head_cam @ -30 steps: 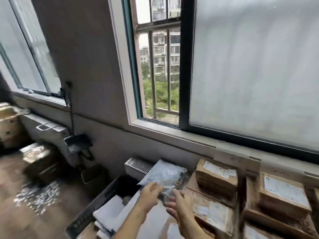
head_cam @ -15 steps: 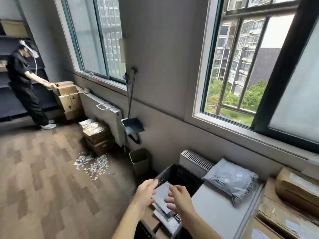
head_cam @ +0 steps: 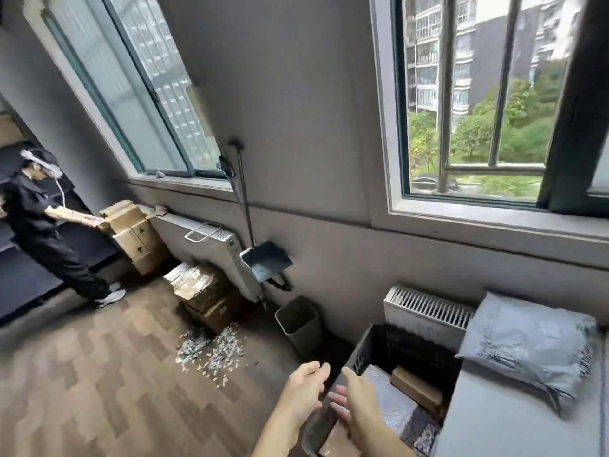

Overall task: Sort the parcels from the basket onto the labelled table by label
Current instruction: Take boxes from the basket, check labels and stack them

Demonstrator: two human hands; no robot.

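Note:
A black plastic basket stands beside the table's left end. Inside lie a grey padded mailer and a brown cardboard parcel. My left hand hovers at the basket's near-left rim with relaxed fingers, holding nothing. Over the basket's left side, my right hand has its fingers spread and is also empty. A grey poly-bag parcel lies on the white table at the far end.
A small green-grey waste bin stands left of the basket, below a dustpan hung on the wall. Paper scraps litter the wood floor. Cardboard boxes sit by a radiator. A person in black stands at far left.
The view has swung left and down, away from the table's boxes toward the basket. My hands let go of the grey poly bag on the table and moved over the basket.

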